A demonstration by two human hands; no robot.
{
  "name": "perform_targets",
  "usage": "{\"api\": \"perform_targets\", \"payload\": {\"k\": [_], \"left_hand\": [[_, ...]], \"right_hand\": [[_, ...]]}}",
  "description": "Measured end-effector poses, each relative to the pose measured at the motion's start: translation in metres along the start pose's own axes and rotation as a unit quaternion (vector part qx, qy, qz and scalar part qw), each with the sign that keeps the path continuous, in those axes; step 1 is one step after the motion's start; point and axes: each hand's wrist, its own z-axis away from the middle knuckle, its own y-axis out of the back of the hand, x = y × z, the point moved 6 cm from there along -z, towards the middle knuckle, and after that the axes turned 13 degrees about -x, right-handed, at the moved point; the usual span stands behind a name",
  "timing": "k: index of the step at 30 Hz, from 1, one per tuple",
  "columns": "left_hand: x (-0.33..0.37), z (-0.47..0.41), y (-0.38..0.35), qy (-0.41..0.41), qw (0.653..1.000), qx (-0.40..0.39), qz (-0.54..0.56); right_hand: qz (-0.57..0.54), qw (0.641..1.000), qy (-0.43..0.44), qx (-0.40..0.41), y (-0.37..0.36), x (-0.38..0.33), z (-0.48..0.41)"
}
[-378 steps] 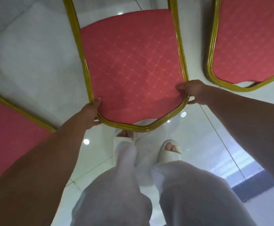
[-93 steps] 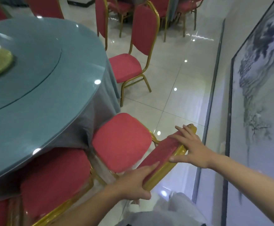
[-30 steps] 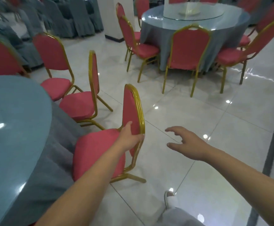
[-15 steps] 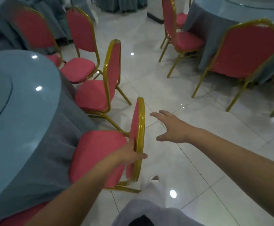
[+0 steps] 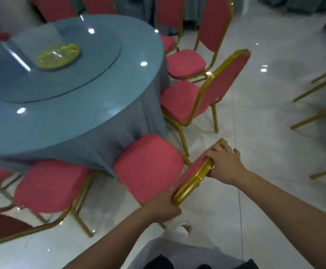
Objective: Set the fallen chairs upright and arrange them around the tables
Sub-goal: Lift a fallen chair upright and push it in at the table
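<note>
A red chair with a gold frame (image 5: pixel 148 164) stands upright, its seat against the blue cloth of the round table (image 5: pixel 92 105). I look down on the top rail of its backrest. My left hand (image 5: pixel 164 207) grips the near end of that rail. My right hand (image 5: pixel 224 164) grips the far end, fingers wrapped over the top. Other red chairs stand upright around the table: one to the left (image 5: pixel 47 185) and two to the right (image 5: pixel 181 100) (image 5: pixel 185 64).
A glass turntable with a yellow dish (image 5: pixel 59 55) sits on the table. More chair legs (image 5: pixel 317 113) show at the right edge. White glossy floor (image 5: pixel 265 152) lies open to the right. My slippered foot (image 5: pixel 181 229) is just behind the chair.
My view swung left toward the table. My right hand, held open in the air before, now grips the backrest rail. My left hand stays on the rail.
</note>
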Motion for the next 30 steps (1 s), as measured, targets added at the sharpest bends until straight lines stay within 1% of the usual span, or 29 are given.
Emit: {"api": "perform_targets", "payload": {"k": [3,4,6,8,10,12,14,16,18,20,26,30], "left_hand": [[0.006,0.017,-0.013,0.040,0.985,0.165,-0.008],[0.008,0.022,-0.017,0.052,0.978,0.204,-0.005],[0.009,0.034,-0.022,0.085,0.965,0.248,-0.013],[0.002,0.048,-0.032,0.112,0.960,0.256,-0.023],[-0.010,0.064,-0.055,0.141,0.959,0.245,-0.029],[-0.027,0.080,-0.082,0.173,0.955,0.240,-0.017],[-0.043,0.098,-0.106,0.192,0.944,0.268,0.021],[-0.055,0.115,-0.124,0.201,0.923,0.321,0.071],[-0.067,0.124,-0.128,0.212,0.903,0.361,0.094],[-0.076,0.124,-0.118,0.223,0.896,0.371,0.099],[-0.087,0.101,-0.048,0.217,0.900,0.365,0.103],[-0.092,0.087,0.001,0.213,0.908,0.349,0.094]], "right_hand": [[0.068,0.997,0.028,0.009,0.000,0.004,0.001],[0.078,0.996,0.043,0.022,-0.001,0.005,0.001],[0.067,0.994,0.074,0.034,0.000,0.010,-0.002],[0.054,0.994,0.091,-0.013,-0.002,0.016,-0.003],[0.086,0.987,0.120,-0.064,-0.016,0.016,0.005],[0.083,0.984,0.146,-0.064,-0.040,0.014,0.024],[0.060,0.984,0.157,-0.055,-0.062,0.007,0.044],[0.067,0.982,0.161,-0.076,-0.080,-0.006,0.055],[0.070,0.979,0.164,-0.098,-0.089,-0.019,0.056],[0.074,0.977,0.173,-0.099,-0.088,-0.030,0.048],[0.045,0.978,0.191,-0.073,-0.048,-0.058,-0.010],[0.057,0.976,0.202,-0.061,-0.021,-0.077,-0.052]]}}
